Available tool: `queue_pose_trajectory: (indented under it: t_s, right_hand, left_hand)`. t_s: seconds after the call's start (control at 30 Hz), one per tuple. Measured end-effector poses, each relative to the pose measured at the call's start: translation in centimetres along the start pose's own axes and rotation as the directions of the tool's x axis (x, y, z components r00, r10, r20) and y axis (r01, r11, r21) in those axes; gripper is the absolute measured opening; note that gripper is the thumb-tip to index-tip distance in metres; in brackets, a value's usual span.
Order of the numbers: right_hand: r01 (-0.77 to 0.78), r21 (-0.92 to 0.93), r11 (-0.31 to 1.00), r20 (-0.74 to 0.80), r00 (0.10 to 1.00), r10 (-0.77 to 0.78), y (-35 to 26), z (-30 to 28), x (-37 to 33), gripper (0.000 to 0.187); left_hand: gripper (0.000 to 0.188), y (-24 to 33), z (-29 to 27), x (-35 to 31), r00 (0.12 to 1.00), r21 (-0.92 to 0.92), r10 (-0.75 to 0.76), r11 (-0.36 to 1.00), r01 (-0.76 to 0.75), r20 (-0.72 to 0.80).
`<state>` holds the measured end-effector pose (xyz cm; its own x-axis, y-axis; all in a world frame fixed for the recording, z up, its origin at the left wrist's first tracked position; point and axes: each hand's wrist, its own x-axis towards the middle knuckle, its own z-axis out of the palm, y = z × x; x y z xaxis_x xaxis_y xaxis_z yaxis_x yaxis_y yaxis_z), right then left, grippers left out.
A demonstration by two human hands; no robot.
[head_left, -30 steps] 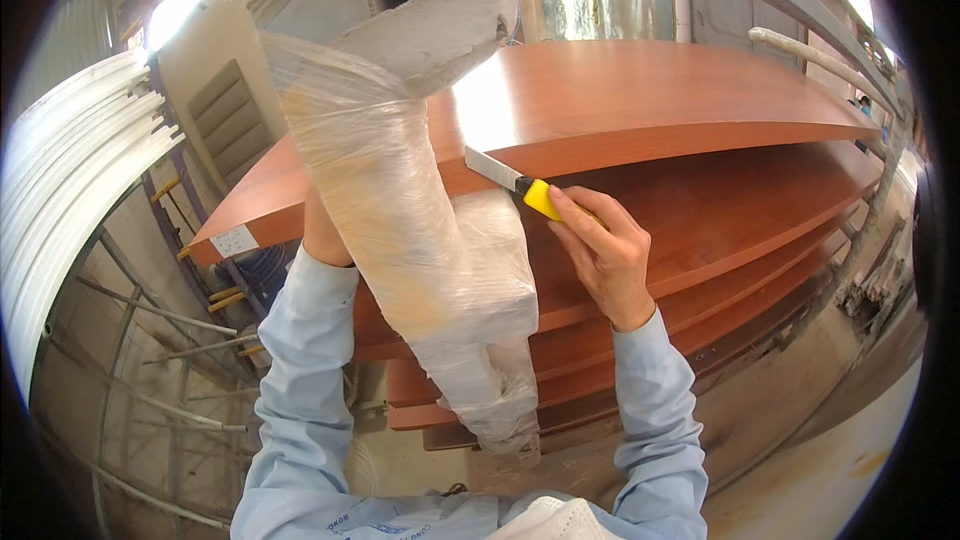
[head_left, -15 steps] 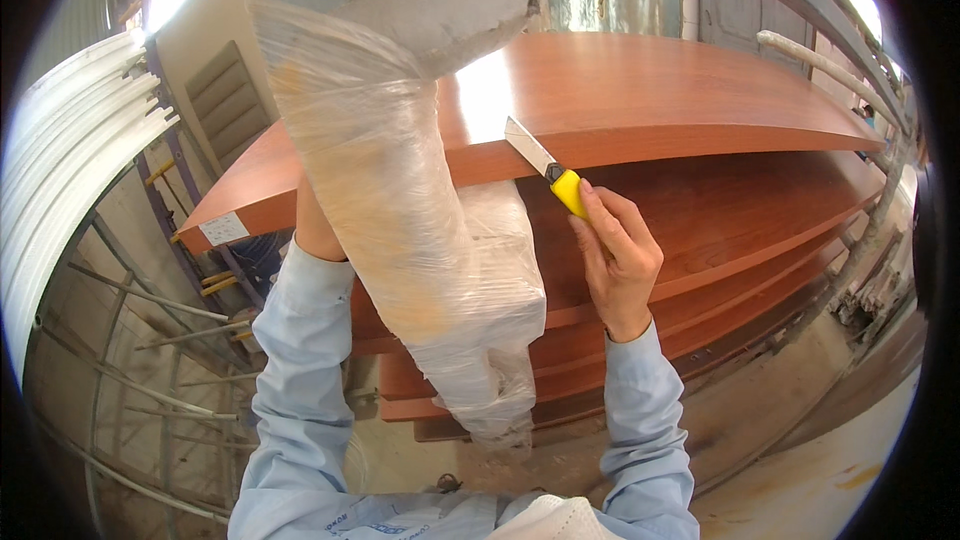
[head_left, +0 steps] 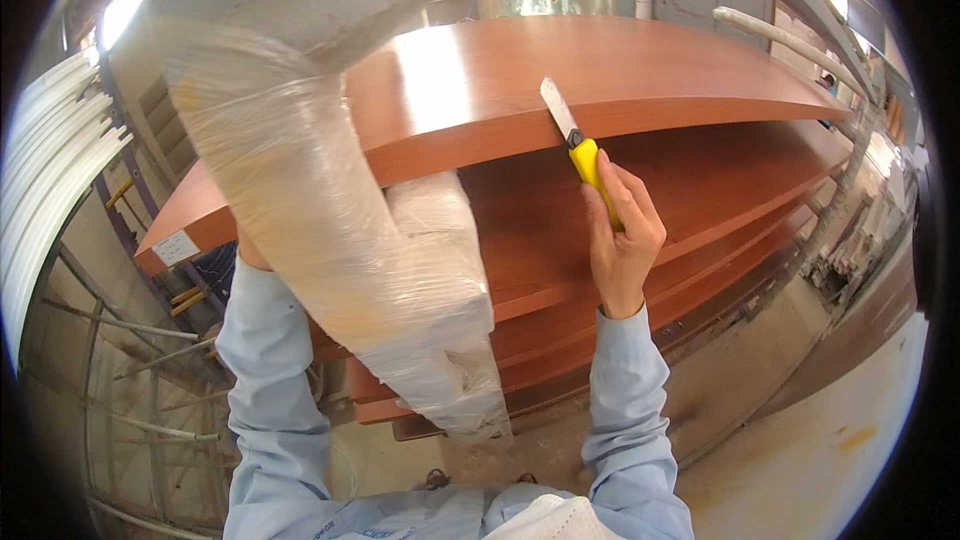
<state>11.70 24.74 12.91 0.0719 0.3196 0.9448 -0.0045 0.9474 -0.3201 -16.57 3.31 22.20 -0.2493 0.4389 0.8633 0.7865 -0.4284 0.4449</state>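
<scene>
In my right hand (head_left: 628, 240) is a yellow-handled utility knife (head_left: 588, 162), gripped between thumb and fingers. Its bare blade points up and away, across the front edge of the top reddish-brown wooden board (head_left: 640, 65). My left hand (head_left: 250, 252) is mostly hidden behind a post wrapped in clear film (head_left: 330, 230), under the left part of that board; its fingers do not show. The wrapped post has an arm that passes beneath the board. A small white label (head_left: 176, 248) is stuck on the board's left corner.
More brown boards (head_left: 660, 190) lie stacked on lower levels. At the left are white corrugated sheets (head_left: 60, 140) and a grey metal frame (head_left: 130, 380). A pale pole (head_left: 780, 35) and a metal upright (head_left: 825, 185) stand at the right.
The view has shifted, so the post and boards appear farther left. My right hand and the knife have moved rightward along the board's edge, with the blade more upright.
</scene>
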Motion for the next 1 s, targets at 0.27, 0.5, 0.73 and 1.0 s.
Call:
queue_pose_trajectory:
  t_s: [0.27,0.5,0.73,1.0]
  right_hand:
    - [-0.079,-0.015,0.997,-0.06,0.995,0.078,3.4,-2.9,1.0,0.038]
    - [-0.065,-0.112,0.992,-0.112,0.992,0.052,6.0,-4.7,1.9,0.036]
    - [-0.147,-0.14,0.979,-0.143,0.982,0.127,8.1,-6.9,2.8,0.035]
    - [-0.178,-0.162,0.971,-0.154,0.976,0.153,12.6,-10.4,3.6,0.034]
  left_hand:
    - [0.028,-0.2,0.3,0.7,1.0,0.025,-0.009,1.0,0.008,0.003]
    - [0.03,-0.2,-0.2,-0.4,1.0,0.069,0.006,0.998,-0.007,0.004]
    - [0.034,-0.9,-2.0,0.1,0.998,0.076,0.051,0.996,-0.048,-0.035]
    - [0.024,2.7,-11.0,-7.8,0.813,0.94,0.582,0.279,-0.195,-0.004]
